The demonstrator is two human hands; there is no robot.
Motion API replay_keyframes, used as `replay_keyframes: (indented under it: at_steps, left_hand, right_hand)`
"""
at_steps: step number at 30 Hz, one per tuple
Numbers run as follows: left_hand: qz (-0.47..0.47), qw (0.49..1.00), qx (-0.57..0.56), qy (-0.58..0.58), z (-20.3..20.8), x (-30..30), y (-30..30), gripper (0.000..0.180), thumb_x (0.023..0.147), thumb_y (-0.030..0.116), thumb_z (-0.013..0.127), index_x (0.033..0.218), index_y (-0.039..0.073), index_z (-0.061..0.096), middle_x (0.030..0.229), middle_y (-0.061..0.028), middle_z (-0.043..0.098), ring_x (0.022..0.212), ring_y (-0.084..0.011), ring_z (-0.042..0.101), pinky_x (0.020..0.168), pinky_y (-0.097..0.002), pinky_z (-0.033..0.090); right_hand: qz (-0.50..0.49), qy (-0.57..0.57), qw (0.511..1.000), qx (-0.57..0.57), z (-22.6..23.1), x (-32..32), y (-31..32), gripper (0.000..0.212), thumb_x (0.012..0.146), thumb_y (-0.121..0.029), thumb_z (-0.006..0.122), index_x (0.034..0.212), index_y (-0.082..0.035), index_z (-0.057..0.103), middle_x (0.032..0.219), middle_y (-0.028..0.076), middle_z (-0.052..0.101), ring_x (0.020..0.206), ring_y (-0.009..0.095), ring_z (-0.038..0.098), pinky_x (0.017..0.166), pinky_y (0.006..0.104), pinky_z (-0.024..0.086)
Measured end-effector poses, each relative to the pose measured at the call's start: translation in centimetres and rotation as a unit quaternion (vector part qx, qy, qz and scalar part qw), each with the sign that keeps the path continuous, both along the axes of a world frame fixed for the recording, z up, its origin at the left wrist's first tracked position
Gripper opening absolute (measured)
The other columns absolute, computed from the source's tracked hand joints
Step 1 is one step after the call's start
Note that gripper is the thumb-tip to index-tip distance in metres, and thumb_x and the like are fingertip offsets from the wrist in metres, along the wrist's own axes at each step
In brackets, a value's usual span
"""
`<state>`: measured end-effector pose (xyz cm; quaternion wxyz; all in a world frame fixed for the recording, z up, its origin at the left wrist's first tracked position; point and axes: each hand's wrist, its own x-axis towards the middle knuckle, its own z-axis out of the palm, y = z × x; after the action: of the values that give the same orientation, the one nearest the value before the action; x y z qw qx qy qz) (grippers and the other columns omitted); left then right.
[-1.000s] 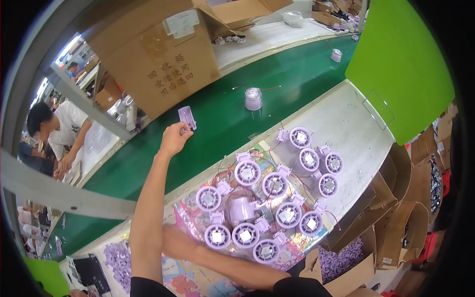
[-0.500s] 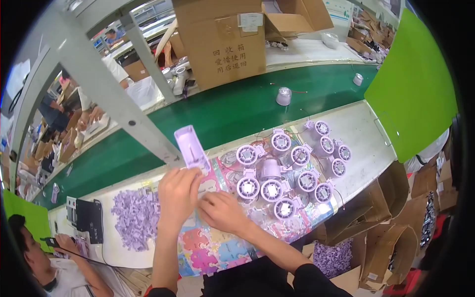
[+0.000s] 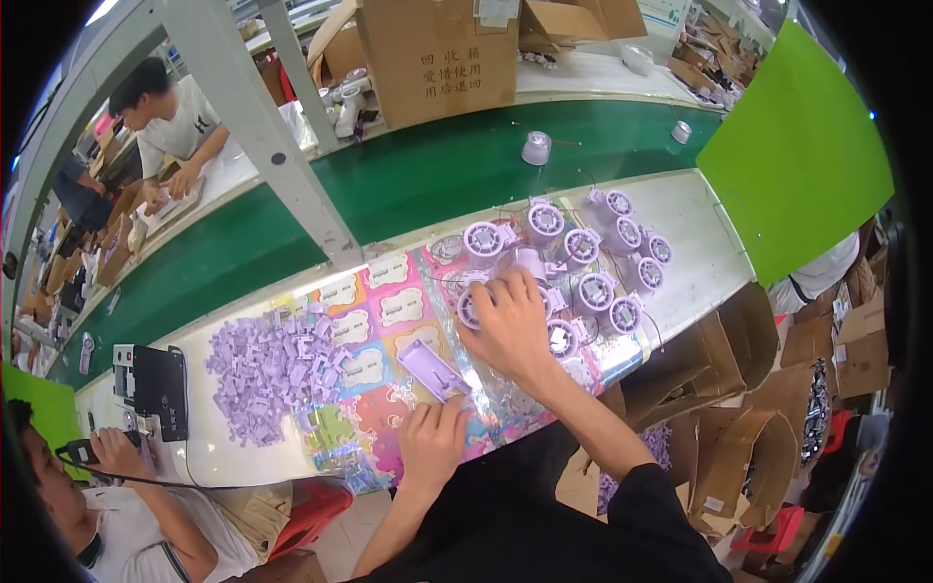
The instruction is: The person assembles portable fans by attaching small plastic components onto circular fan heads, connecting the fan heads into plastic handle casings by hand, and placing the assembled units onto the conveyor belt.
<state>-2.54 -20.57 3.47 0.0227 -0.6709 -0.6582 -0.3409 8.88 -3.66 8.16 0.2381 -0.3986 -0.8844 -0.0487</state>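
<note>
My left hand [image 3: 432, 442] is closed on the lower end of a long, shallow lilac plastic shell [image 3: 428, 367], with the hollow side up over the patterned mat. To its right, my right hand [image 3: 510, 325] bends its fingers down over the group of round lilac housings and grips one of them; the palm hides most of that piece. A housing [image 3: 467, 309] shows at its left. Another lilac housing [image 3: 528, 260] stands just past the fingertips. Several more, such as this housing [image 3: 596, 291], have pale square centres and thin wires.
A heap of small lilac parts [image 3: 267, 374] lies left of the colourful mat [image 3: 400, 306]. Beyond the table runs a green conveyor belt [image 3: 428, 180] carrying a lilac cup-shaped part [image 3: 535, 148]. A grey post [image 3: 282, 160] and green panel [image 3: 802, 155] flank it. Co-workers sit at left.
My left hand has lowered the lilac shell from above the mat's far edge towards me. My right hand has left the shell's side and moved right onto the round housings. The view has shifted.
</note>
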Motion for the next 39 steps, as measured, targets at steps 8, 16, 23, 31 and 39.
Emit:
replay_keyframes:
  at_steps: [8,16,23,31,39]
  left_hand:
    - [-0.106,0.988,-0.055,0.094,6.1,-3.8,1.4,0.045,0.073,0.003,0.064,0.118,0.007,0.068,0.125,-0.0187,0.057,0.125,-0.0357,0.051,0.104,-0.0483,0.043]
    - [-0.216,0.961,-0.128,0.119,3.9,-6.7,4.6,0.049,0.074,0.008,0.071,0.122,0.008,0.063,0.122,-0.0165,0.06,0.125,-0.0331,0.053,0.113,-0.049,0.037]
    - [-0.201,0.942,-0.269,-0.02,5.6,-7.4,4.5,0.059,0.072,0.027,0.083,0.123,0.011,0.06,0.107,-0.0104,0.063,0.096,-0.0342,0.066,0.085,-0.0448,0.052]
    - [-0.175,0.945,-0.27,-0.061,5.8,-6.8,4.3,0.06,0.069,0.025,0.083,0.124,0.012,0.064,0.112,-0.0121,0.069,0.1,-0.0336,0.067,0.086,-0.043,0.053]
    - [-0.202,0.934,-0.27,-0.118,6.6,-5.9,4.8,0.059,0.073,0.027,0.08,0.125,0.004,0.064,0.11,-0.0159,0.07,0.1,-0.0354,0.067,0.088,-0.0444,0.052]
  right_hand:
    - [0.119,0.539,0.707,-0.442,3.6,2.7,-4.2,0.063,0.08,-0.013,0.083,0.134,0.001,0.052,0.116,0.013,0.062,0.115,0.023,0.061,0.097,0.0352,0.051]
    - [0.121,0.539,0.702,-0.45,1.2,6.2,-6.9,0.069,0.077,0.004,0.074,0.139,0.001,0.043,0.127,0.01,0.051,0.123,0.021,0.053,0.106,0.035,0.042]
    - [0.177,0.18,0.918,-0.305,2.2,6.8,-7.1,0.064,0.064,0.002,0.072,0.126,-0.007,0.06,0.124,0.014,0.054,0.115,0.035,0.056,0.096,0.0419,0.048]
    - [0.282,0.072,0.932,-0.213,3.8,5.3,-6.5,0.06,0.06,0.002,0.068,0.119,-0.01,0.065,0.122,0.013,0.055,0.118,0.036,0.053,0.095,0.0447,0.049]
    - [0.246,0.059,0.945,-0.21,3.7,4.6,-6.5,0.049,0.063,0.003,0.063,0.111,-0.008,0.066,0.12,0.014,0.056,0.115,0.036,0.054,0.095,0.0474,0.047]
